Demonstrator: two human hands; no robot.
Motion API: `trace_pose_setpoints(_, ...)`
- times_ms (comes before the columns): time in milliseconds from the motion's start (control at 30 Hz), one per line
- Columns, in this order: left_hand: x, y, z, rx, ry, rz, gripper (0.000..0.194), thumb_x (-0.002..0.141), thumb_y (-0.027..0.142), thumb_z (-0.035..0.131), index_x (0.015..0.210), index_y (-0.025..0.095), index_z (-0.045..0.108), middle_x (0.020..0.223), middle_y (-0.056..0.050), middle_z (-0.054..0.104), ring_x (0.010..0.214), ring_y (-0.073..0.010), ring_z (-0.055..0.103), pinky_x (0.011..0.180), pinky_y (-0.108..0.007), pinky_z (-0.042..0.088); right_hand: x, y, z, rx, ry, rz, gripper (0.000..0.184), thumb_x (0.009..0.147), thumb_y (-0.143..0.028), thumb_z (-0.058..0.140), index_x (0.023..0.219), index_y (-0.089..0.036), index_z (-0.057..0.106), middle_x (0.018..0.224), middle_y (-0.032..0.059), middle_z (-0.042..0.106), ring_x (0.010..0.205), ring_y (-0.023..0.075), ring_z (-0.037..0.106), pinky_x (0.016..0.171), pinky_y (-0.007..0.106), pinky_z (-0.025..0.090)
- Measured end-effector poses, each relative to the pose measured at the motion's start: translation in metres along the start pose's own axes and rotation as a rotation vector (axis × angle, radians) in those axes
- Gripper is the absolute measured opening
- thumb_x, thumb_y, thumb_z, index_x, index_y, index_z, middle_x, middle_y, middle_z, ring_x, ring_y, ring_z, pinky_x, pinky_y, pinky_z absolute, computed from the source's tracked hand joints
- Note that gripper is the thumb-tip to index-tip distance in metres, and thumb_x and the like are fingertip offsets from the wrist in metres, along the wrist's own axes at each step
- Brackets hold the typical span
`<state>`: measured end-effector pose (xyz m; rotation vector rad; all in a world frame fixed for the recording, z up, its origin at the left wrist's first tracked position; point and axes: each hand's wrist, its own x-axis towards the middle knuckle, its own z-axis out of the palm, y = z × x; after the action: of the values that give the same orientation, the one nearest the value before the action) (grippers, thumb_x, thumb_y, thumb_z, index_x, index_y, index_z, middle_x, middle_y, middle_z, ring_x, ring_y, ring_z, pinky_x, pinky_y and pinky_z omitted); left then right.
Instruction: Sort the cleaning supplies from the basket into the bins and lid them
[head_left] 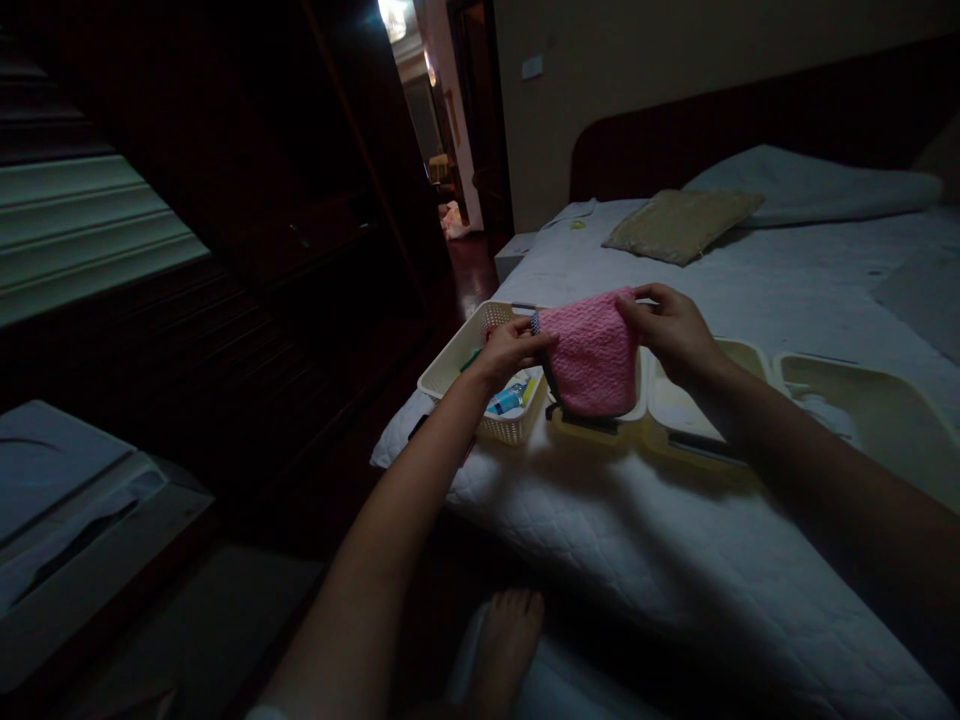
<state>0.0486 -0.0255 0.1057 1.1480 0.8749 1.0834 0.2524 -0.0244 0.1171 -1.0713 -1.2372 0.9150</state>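
Note:
Both hands hold up a pink knitted pouch [592, 352] above the bed's near corner. My left hand [511, 350] pinches its left top corner, where a dark trim shows. My right hand [671, 330] grips the right top corner with curled fingers. The pouch hangs between a cream perforated basket [450, 372] on the left and a cream tray [679, 408] on the right. Inside the basket lie a small blue bottle [507, 399] and other small items I cannot make out.
A white quilted bed [637, 540] fills the right side, with another cream tray [877, 400], a tan cushion [679, 225] and a pale pillow [810, 185]. A dark wardrobe [225, 200] stands left. An open doorway [442, 150] lies ahead. My bare foot [506, 640] shows below.

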Motion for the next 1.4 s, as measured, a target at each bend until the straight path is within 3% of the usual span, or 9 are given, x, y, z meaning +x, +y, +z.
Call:
trace_pose_setpoints(167,0.004,-0.002,-0.006,0.028,-0.041,-0.011,0.045,0.047,0.023,0.088,0.086,0.013,0.067,0.086,-0.003,0.068,0.080,-0.0120,0.063,0.091,-0.036,0.047,0.000,0.001,-0.001,-0.030,0.075,-0.008,0.024,0.073,-0.028,0.069,0.089,-0.024,0.051,0.059,-0.0044,0.056,0.052,0.0127,0.051,0.049,0.024,0.039)
trace_pose_setpoints(333,0.004,-0.003,-0.006,0.107,-0.075,0.042,0.044,0.050,0.031,0.088,0.085,0.012,0.069,0.084,-0.005,0.069,0.077,-0.0136,0.063,0.086,-0.036,0.047,0.001,0.000,-0.003,-0.097,0.009,-0.069,0.016,0.074,-0.034,0.065,0.085,-0.023,0.060,0.067,0.0004,0.060,0.063,0.0166,0.057,0.058,0.029,0.045)
trace_pose_setpoints(567,0.008,-0.008,-0.005,0.143,0.192,0.243,0.032,0.054,0.034,0.084,0.071,0.013,0.067,0.070,0.000,0.065,0.072,-0.0129,0.059,0.079,-0.031,0.047,0.003,0.002,-0.005,-0.214,-0.089,-0.115,0.022,0.072,-0.036,0.068,0.087,-0.021,0.068,0.086,0.0071,0.068,0.080,0.0210,0.061,0.072,0.036,0.051)
trace_pose_setpoints(733,0.010,-0.004,-0.004,0.200,0.358,0.381,0.022,0.057,0.026,0.083,0.068,0.015,0.067,0.085,-0.003,0.064,0.092,-0.0171,0.060,0.091,-0.031,0.044,0.002,0.004,-0.007,-0.374,-0.163,-0.184,0.044,0.062,-0.024,0.076,0.103,-0.015,0.068,0.098,0.0107,0.067,0.084,0.0231,0.062,0.080,0.042,0.053)
trace_pose_setpoints(833,0.008,0.002,-0.003,0.286,0.471,0.480,0.019,0.057,0.020,0.082,0.063,0.014,0.065,0.105,-0.007,0.060,0.106,-0.0183,0.056,0.098,-0.029,0.039,0.004,0.006,-0.008,-0.411,-0.160,-0.215,0.042,0.061,-0.022,0.077,0.101,-0.015,0.068,0.098,0.0111,0.065,0.088,0.0247,0.061,0.081,0.043,0.053)
trace_pose_setpoints(933,0.005,0.006,0.000,0.280,0.432,0.456,0.020,0.060,0.023,0.081,0.061,0.014,0.064,0.114,-0.009,0.059,0.111,-0.0204,0.054,0.095,-0.029,0.040,0.004,0.005,-0.009,-0.460,-0.144,-0.236,0.027,0.063,-0.024,0.074,0.089,-0.017,0.070,0.091,0.0091,0.063,0.087,0.0245,0.061,0.081,0.042,0.051)
trace_pose_setpoints(1067,0.003,0.006,0.004,0.172,0.301,0.381,0.022,0.066,0.031,0.078,0.063,0.015,0.063,0.094,-0.005,0.066,0.099,-0.0180,0.058,0.089,-0.027,0.042,0.003,0.001,-0.011,-0.497,-0.083,-0.272,0.011,0.069,-0.028,0.070,0.075,-0.019,0.067,0.088,0.0088,0.060,0.087,0.0240,0.059,0.079,0.039,0.051)
trace_pose_setpoints(1200,0.002,0.005,0.006,0.090,0.239,0.308,0.024,0.067,0.036,0.078,0.068,0.016,0.065,0.072,0.001,0.062,0.082,-0.0136,0.058,0.079,-0.024,0.043,0.003,-0.003,-0.010,-0.402,-0.079,-0.224,0.014,0.071,-0.033,0.068,0.072,-0.022,0.060,0.082,0.0069,0.060,0.082,0.0222,0.058,0.072,0.035,0.050)
trace_pose_setpoints(1400,0.000,0.005,0.005,0.062,0.114,0.256,0.031,0.060,0.040,0.082,0.072,0.016,0.066,0.075,0.002,0.064,0.085,-0.0133,0.059,0.084,-0.024,0.042,0.002,-0.002,-0.004,-0.204,-0.087,-0.089,0.029,0.072,-0.047,0.068,0.070,-0.024,0.050,0.067,0.0012,0.055,0.068,0.0175,0.054,0.060,0.029,0.044)
